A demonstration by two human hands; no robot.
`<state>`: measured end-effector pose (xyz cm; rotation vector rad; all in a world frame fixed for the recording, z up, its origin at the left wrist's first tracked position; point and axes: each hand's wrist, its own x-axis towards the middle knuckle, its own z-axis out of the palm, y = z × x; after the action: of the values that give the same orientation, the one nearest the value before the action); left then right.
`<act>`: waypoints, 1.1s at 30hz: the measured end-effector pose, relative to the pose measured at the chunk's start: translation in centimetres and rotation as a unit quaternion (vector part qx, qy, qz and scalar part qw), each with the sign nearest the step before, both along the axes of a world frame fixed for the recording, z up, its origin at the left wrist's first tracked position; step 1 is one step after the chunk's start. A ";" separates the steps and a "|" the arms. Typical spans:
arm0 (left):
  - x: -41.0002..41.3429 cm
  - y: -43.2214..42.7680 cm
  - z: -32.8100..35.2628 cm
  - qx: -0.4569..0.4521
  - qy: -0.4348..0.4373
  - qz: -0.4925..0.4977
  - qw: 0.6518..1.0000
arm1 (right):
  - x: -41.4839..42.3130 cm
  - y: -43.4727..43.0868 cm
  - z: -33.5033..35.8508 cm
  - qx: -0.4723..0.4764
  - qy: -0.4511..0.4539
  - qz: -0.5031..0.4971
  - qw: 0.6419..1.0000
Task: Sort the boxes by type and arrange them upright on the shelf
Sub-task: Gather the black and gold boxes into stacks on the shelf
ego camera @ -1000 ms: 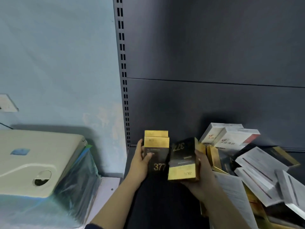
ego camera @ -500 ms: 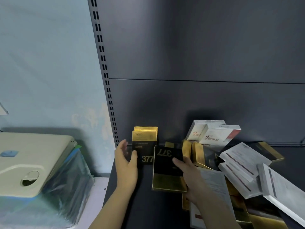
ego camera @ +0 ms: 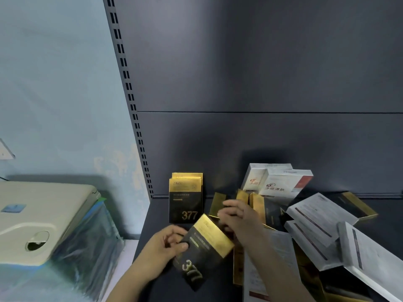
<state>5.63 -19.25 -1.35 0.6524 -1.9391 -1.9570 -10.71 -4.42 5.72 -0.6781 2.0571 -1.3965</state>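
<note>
Two black-and-gold "377" boxes [ego camera: 185,200] stand upright, one behind the other, at the left end of the dark shelf [ego camera: 157,216]. Both hands hold a third black-and-gold box [ego camera: 204,249] tilted above the shelf's front. My left hand [ego camera: 160,251] grips its left edge. My right hand [ego camera: 238,221] holds its upper right part, near the gold band. To the right lies a jumbled pile: gold boxes [ego camera: 258,204], two white boxes [ego camera: 281,185] leaning on the back panel, and several grey-white flat boxes [ego camera: 316,216].
A slotted metal upright [ego camera: 130,101] marks the shelf's left end, with a pale blue wall beyond it. A beige device [ego camera: 37,216] on blue plastic wrap sits lower left. The dark back panel [ego camera: 261,138] rises behind the boxes.
My left hand left the standing boxes and took hold of the box in my right hand. That box has been turned, with its gold end now uppermost and tilted.
</note>
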 end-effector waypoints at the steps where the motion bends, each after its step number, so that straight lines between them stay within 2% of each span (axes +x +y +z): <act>1: -0.3 0.0 -0.8 0.029 0.025 0.052 0.998 | -0.7 0.2 -0.2 -0.005 0.024 -0.024 0.999; 3: -1.1 -0.2 -1.9 0.060 0.066 0.145 0.985 | -2.0 0.7 -0.6 -0.008 0.063 -0.059 0.996; 5: -2.0 0.1 -1.8 0.053 0.070 0.178 0.980 | -3.3 1.6 -1.3 0.013 0.095 -0.078 0.992; 8: -3.5 0.4 -1.6 -0.017 0.007 0.230 0.973 | -5.4 2.3 -2.0 0.068 0.152 -0.045 0.985; 9: -3.9 0.5 -1.5 -0.044 -0.013 0.246 0.968 | -6.0 2.4 -2.1 0.107 0.195 -0.023 0.975; 11: -4.7 0.6 -1.1 -0.086 -0.029 0.276 0.957 | -7.0 1.9 -2.1 0.200 0.309 0.013 0.930; 12: -4.9 0.4 -1.0 -0.102 -0.037 0.289 0.951 | -7.7 1.7 -1.9 0.229 0.336 0.028 0.913; 13: -5.1 0.4 -0.6 -0.111 -0.051 0.301 0.946 | -8.3 1.7 -1.8 0.246 0.318 0.069 0.913; 15: -5.4 0.0 -0.5 -0.118 -0.068 0.317 0.939 | -9.3 1.7 -1.5 0.214 0.183 0.236 0.930; 16: -5.5 -0.2 -0.7 -0.126 -0.070 0.321 0.936 | -9.7 1.7 -2.0 0.182 0.160 0.250 0.937; 17: -5.7 -0.2 -0.7 -0.133 -0.073 0.328 0.932 | -9.9 1.8 -1.7 0.181 0.175 0.193 0.948; 19: -5.9 0.0 -1.0 -0.159 -0.082 0.352 0.918 | -10.0 1.7 -0.4 0.279 0.204 0.116 0.931; 20: -6.0 0.2 -1.0 -0.170 -0.085 0.374 0.908 | -10.2 1.5 0.0 0.332 0.225 0.105 0.910; 21: -6.0 0.6 -0.9 -0.172 -0.078 0.393 0.900 | -10.4 1.6 0.1 0.345 0.256 0.111 0.896; 22: -6.0 1.0 -0.8 -0.174 -0.060 0.404 0.896 | -10.5 1.7 0.2 0.331 0.264 0.107 0.900; 24: -5.9 2.0 -0.4 -0.167 -0.007 0.388 0.906 | -10.2 1.9 0.3 0.292 0.265 0.079 0.916; 27: -5.8 3.9 0.5 -0.129 0.041 0.304 0.943 | -9.5 1.7 0.2 0.227 0.268 0.037 0.935; 30: -6.1 5.4 2.0 -0.121 0.036 0.132 0.983 | -8.0 0.6 1.7 0.109 0.265 0.004 0.958; 33: -7.4 6.6 2.9 -0.121 0.019 0.003 0.992 | -6.1 -0.8 2.5 0.009 0.169 -0.023 0.985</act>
<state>-1.76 -12.60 1.52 0.5482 -2.1035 -1.6796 -16.83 -5.21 8.26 -0.9178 2.3540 -1.3597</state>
